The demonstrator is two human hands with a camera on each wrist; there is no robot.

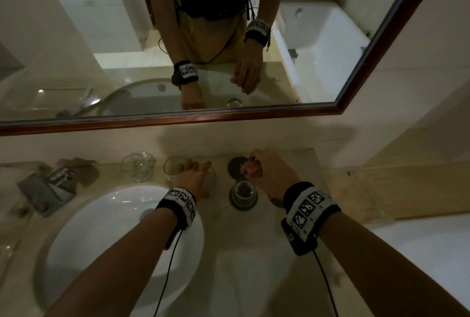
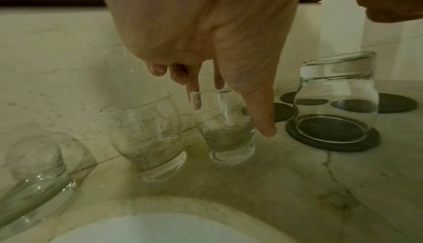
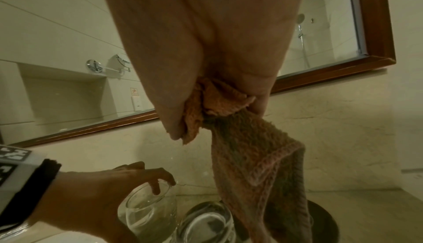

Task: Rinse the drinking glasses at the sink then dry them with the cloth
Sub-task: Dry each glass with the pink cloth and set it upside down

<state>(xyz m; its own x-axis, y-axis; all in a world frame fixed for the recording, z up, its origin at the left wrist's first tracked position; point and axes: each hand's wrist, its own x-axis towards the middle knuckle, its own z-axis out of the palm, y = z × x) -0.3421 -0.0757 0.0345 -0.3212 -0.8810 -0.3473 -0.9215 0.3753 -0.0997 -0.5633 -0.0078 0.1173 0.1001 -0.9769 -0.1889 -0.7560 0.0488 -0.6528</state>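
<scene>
A person stands at a pale marble worktop (image 1: 254, 253) beside a white oval sink (image 1: 106, 227), midway through drying. The left hand (image 1: 194, 179) reaches down over a small clear drinking glass (image 2: 225, 129) standing upright near the centre of the left wrist frame; one of its fingers (image 2: 196, 100) dips inside the rim and the thumb lies down the outer wall, a pinch just forming rather than a firm hold. The right hand (image 1: 269, 176) is curled tight around a bunched orange-brown waffle cloth (image 3: 256, 156), whose loose end hangs toward the lower right of the right wrist frame.

By my reading, this glass is being picked up for drying. The next move calls for closing the pinch on the rim, lifting clear of the neighbouring glasses, and bringing the cloth to it.

The head view, dim and wide, hides the cloth inside the fist; only the right wrist view shows it plainly. The left wrist view alone shows the rounded clear tumbler (image 2: 148, 138) just left of the gripped glass, a third glass lying tilted (image 2: 34, 174) at lower left, and a clear glass set mouth-down on a round dark coaster (image 2: 335, 102) at right, presumably finished. Whether water beads remain on the glass cannot be told. The wood-framed mirror (image 1: 229, 36) fills the upper half of the head frame.
</scene>
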